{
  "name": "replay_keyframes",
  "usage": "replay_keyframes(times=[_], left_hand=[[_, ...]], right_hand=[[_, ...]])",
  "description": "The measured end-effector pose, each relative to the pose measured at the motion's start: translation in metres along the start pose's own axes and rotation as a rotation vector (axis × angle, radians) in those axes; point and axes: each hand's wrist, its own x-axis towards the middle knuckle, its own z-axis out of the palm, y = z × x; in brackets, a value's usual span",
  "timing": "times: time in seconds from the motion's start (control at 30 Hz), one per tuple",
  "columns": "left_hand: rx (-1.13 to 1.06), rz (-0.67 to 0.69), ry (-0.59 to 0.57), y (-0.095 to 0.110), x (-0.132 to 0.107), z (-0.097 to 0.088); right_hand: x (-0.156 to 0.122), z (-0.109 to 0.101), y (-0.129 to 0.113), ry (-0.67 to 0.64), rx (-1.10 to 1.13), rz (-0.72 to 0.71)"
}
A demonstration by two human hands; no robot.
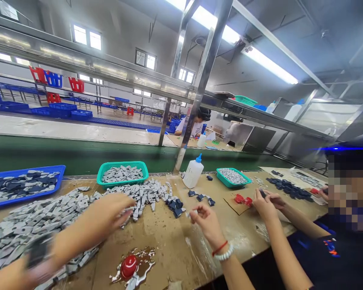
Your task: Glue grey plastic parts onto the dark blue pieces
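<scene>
My left hand (109,215) reaches into a large heap of small grey plastic pieces (33,225) spread over the left of the bench; it is blurred and its fingers lie among the pieces. My right hand (206,219), with a red string and a white bead bracelet at the wrist, pinches one small grey piece (189,214) between thumb and fingers. A small cluster of dark blue pieces (175,204) lies just left of it.
A red cap (129,266) sits in a glue puddle near the front edge. A teal basket (122,175), a blue tray (24,185), a white glue bottle (192,172) and a second teal basket (232,178) stand behind. A co-worker's hands (266,203) work at right.
</scene>
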Motion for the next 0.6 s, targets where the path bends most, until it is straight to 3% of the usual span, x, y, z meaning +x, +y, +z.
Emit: replay_keyframes(times=[0.07, 0.13, 0.23, 0.33, 0.47, 0.6], left_hand=[[0.21, 0.147, -0.211, 0.004, 0.033, 0.04], [0.331, 0.243, -0.335, 0.0, 0.072, 0.08], [0.452, 0.345, -0.461, -0.015, 0.118, 0.116], [0.501, 0.435, -0.54, -0.03, 0.139, 0.126], [0.495, 0.528, -0.576, -0.038, 0.146, 0.135], [0.416, 0.585, -0.531, -0.038, 0.147, 0.145]], right_hand=[[-0.025, 0.007, 0.008, 0.005, -0.011, 0.026], [-0.045, 0.015, 0.015, 0.009, -0.058, 0.026], [-0.067, 0.018, 0.023, 0.004, -0.152, -0.012], [-0.082, 0.011, 0.028, -0.065, -0.277, -0.077], [-0.091, -0.006, 0.025, -0.216, -0.483, -0.177], [-0.091, -0.007, 0.011, -0.198, -0.485, -0.163]])
